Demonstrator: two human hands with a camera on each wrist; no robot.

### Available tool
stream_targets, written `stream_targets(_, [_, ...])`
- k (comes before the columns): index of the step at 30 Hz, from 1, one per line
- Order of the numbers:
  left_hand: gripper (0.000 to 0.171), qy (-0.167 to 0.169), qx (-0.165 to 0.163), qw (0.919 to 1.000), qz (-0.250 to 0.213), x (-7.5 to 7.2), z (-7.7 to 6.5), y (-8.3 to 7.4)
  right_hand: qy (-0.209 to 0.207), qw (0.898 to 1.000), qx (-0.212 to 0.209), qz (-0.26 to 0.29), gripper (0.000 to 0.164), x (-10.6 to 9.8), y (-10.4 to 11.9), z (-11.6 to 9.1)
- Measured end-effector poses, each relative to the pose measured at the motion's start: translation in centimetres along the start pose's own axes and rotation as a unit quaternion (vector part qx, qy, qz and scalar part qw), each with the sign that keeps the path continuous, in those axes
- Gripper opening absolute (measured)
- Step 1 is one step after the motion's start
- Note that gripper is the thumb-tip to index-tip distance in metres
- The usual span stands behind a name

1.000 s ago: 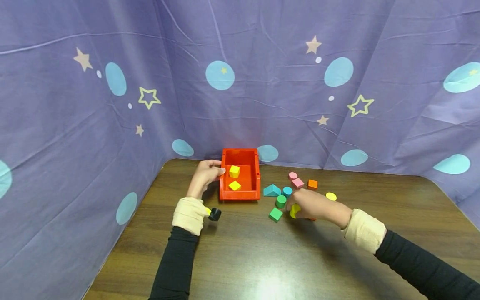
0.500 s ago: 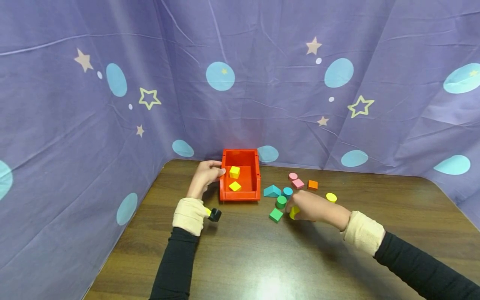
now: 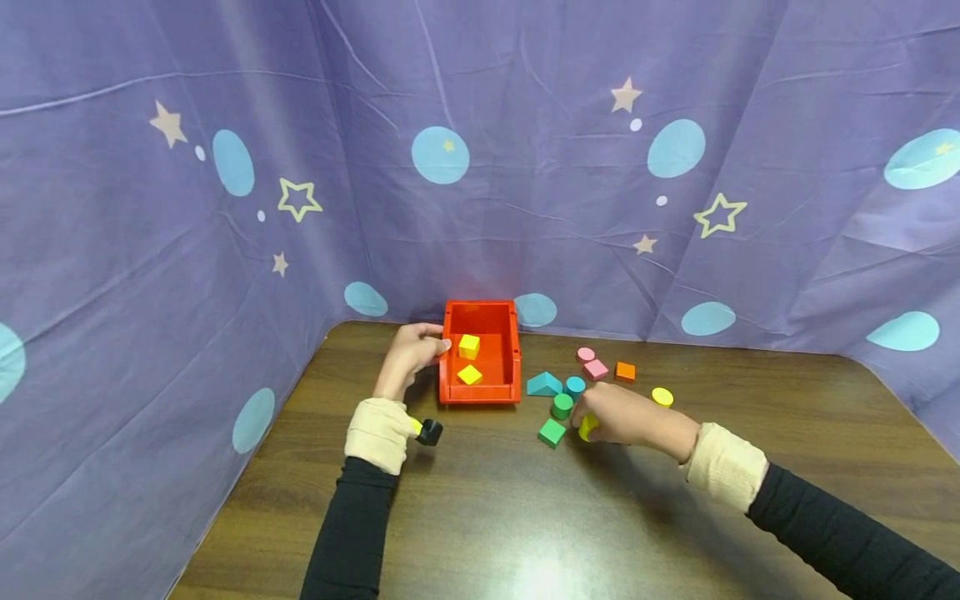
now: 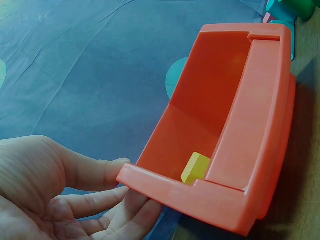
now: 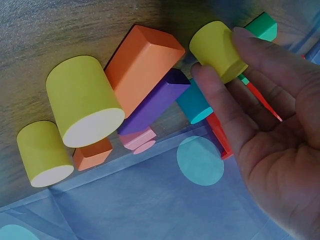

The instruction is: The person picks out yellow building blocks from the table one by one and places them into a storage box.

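Observation:
In the head view my left hand [image 3: 411,358] grips the left side of a red plastic bin [image 3: 480,392], thumb over the rim and fingers beneath it in the left wrist view. A yellow cube [image 3: 468,346] and a second yellow block [image 3: 470,375] lie in the bin. Over the scattered blocks, my right hand [image 3: 626,414] pinches a yellow cylinder [image 5: 216,50] between thumb and fingertips. Just left of that hand are a green cylinder [image 3: 562,407], a green block [image 3: 551,432], a blue cylinder [image 3: 574,387] and a blue triangular block [image 3: 544,384].
Beyond the right hand lie pink blocks [image 3: 596,369], an orange block [image 3: 626,372] and a yellow cylinder [image 3: 662,397]. The right wrist view adds a purple block [image 5: 155,102] and a long orange block [image 5: 145,65]. A purple curtain [image 3: 525,183] borders the table [image 3: 465,517].
The right hand has shifted very slightly around the yellow cylinder, which shows less than before, and an orange edge beneath the hand is now hidden. The left hand and bin stay put.

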State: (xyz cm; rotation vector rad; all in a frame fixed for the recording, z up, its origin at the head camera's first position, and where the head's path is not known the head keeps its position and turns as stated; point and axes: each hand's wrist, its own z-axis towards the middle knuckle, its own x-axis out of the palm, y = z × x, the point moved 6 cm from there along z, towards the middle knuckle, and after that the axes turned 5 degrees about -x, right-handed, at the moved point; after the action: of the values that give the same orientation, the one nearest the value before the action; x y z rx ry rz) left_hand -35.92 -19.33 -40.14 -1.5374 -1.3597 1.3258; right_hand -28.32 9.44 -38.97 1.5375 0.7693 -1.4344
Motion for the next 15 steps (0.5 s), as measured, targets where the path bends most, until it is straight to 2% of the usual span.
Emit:
stream_targets(8, [0.042,-0.001,0.006,1.0000,-0.008,0.00,-0.10,0.08,0.017,0.999,0.027,0.017,0.015,0.11,-0.35,0.14])
stream_targets(15, [0.042,-0.004,0.009,0.9999,-0.004,-0.06,-0.08,-0.05,0.023,0.999,0.022,0.013,0.015,0.02,-0.36,0.46])
